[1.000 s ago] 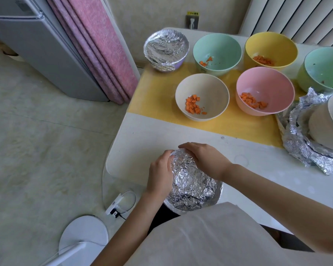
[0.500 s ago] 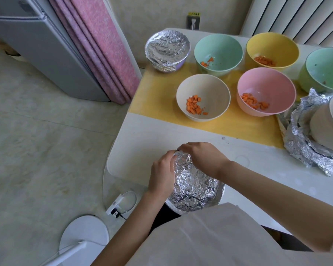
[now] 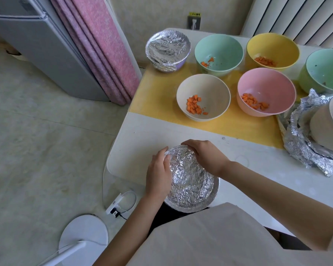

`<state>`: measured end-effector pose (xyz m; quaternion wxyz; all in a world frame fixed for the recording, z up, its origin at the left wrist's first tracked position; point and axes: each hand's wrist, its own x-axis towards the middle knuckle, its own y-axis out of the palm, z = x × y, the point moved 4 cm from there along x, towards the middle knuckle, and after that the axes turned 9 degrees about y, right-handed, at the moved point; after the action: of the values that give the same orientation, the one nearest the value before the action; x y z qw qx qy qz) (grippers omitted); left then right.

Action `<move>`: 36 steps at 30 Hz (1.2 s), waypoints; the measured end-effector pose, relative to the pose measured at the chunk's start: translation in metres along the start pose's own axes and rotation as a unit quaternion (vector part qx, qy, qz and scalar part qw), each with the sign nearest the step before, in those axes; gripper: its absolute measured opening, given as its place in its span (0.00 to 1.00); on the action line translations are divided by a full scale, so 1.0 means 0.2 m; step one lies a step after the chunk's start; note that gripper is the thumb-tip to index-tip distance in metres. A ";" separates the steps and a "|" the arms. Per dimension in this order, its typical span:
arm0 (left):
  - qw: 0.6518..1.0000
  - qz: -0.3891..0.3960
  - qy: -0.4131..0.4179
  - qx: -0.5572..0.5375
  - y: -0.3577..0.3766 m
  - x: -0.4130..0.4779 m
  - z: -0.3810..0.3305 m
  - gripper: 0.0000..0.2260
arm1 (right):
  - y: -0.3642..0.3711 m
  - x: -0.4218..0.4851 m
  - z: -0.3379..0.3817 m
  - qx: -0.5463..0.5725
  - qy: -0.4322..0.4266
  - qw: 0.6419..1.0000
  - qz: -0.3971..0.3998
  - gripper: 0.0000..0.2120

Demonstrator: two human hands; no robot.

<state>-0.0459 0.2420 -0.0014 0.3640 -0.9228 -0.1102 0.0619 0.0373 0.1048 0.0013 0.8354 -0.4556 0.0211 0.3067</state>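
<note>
Foil [image 3: 190, 177] lies crumpled across the bowl [image 3: 216, 191] at the near edge of the table [image 3: 142, 143], both hands on its rim: left hand [image 3: 158, 177] cupped round the left side, right hand [image 3: 206, 157] curled over the far edge, pinching the sheet down. Nearly sealed, I'd say. One wrapped bowl [image 3: 167, 48] stands done at the back; cream bowl [image 3: 215, 89], pink bowl [image 3: 267, 83], mint bowl [image 3: 219, 47] and yellow bowl [image 3: 273, 43] wait uncovered, carrot bits inside.
</note>
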 end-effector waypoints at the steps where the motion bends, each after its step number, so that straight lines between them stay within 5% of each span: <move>1: 1.000 0.012 0.004 0.001 0.00 0.01 -0.01 0.15 | 0.00 0.00 0.00 0.002 -0.002 1.000 -0.001 0.20; 11: 0.998 0.010 0.035 0.058 0.00 0.05 -0.03 0.15 | 0.05 0.07 0.03 -0.075 0.010 0.995 0.064 0.13; 17: 0.996 0.008 0.031 0.080 -0.01 0.04 -0.04 0.16 | 0.05 0.09 0.10 -0.093 -0.040 0.992 0.071 0.30; 36: 0.999 -0.011 -0.014 0.028 0.00 0.01 -0.05 0.13 | -0.02 0.04 -0.02 -0.019 -0.030 0.999 -0.003 0.13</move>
<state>-0.0417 0.2362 0.0047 0.3884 -0.9102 -0.1237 0.0738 0.0474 0.1045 -0.0006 0.8278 -0.4618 -0.0112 0.3185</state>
